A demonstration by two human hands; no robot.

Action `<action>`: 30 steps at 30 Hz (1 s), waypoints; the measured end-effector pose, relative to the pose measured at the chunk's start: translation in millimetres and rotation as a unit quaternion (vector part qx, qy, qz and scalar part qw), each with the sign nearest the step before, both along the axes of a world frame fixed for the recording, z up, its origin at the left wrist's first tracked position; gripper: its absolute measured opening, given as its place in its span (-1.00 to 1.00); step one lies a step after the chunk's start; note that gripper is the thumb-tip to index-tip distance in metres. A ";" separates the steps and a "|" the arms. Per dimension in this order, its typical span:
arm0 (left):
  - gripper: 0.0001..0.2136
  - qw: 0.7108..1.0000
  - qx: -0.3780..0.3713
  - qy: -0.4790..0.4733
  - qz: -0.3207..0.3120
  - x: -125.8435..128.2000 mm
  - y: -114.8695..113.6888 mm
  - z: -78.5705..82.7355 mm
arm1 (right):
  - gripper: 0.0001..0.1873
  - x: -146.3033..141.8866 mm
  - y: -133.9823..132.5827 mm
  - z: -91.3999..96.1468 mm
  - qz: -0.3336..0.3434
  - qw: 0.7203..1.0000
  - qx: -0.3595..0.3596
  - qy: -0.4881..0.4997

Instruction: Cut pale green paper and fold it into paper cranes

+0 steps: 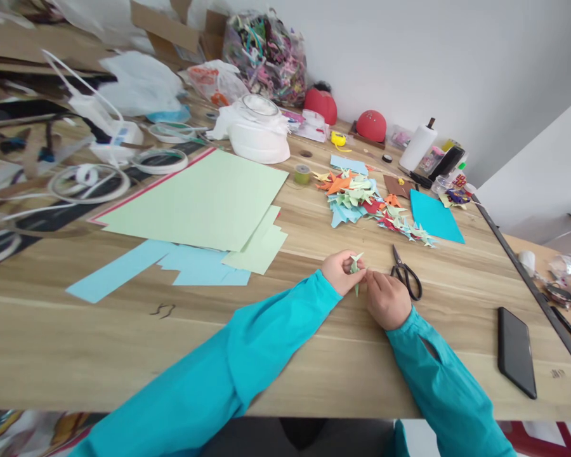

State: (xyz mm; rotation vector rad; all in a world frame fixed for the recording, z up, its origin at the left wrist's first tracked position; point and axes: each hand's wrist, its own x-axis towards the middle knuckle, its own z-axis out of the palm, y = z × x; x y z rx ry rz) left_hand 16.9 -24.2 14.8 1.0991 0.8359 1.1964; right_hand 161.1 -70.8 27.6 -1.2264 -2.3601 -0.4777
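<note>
Both hands meet over the wooden table [52,330], pinching a small pale green folded paper figure [356,264]. My left hand [341,271] grips it from the left with curled fingers. My right hand [386,299] pinches it from the right. Both arms wear teal sleeves. Black scissors [406,274] lie just right of my right hand. A heap of colourful folded paper figures [361,200] lies farther back on the table.
Large light green sheets [200,200] and light blue paper pieces [137,266] lie to the left. A blue sheet [435,217], a black phone [516,351], tape rolls [88,183], a white bowl [259,136], bags and bottles crowd the back.
</note>
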 end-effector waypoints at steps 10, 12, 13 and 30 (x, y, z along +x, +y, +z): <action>-0.77 0.999 0.034 0.032 -0.017 -2.3 0.0 6.3 | -0.60 -0.3 3.4 7.7 -0.099 0.790 -0.294 0.528; -0.79 0.996 0.059 0.064 -0.018 -2.6 -1.3 6.7 | -0.55 -0.3 6.6 8.2 -0.089 0.697 -0.389 0.596; -0.79 0.995 0.067 0.076 -0.019 -2.6 -1.9 6.7 | -0.53 -0.6 7.6 8.8 -0.080 0.656 -0.428 0.617; -0.84 0.997 0.044 0.059 -0.029 -0.7 -5.2 10.0 | -0.57 -2.6 7.8 10.4 -0.053 0.650 -0.431 0.623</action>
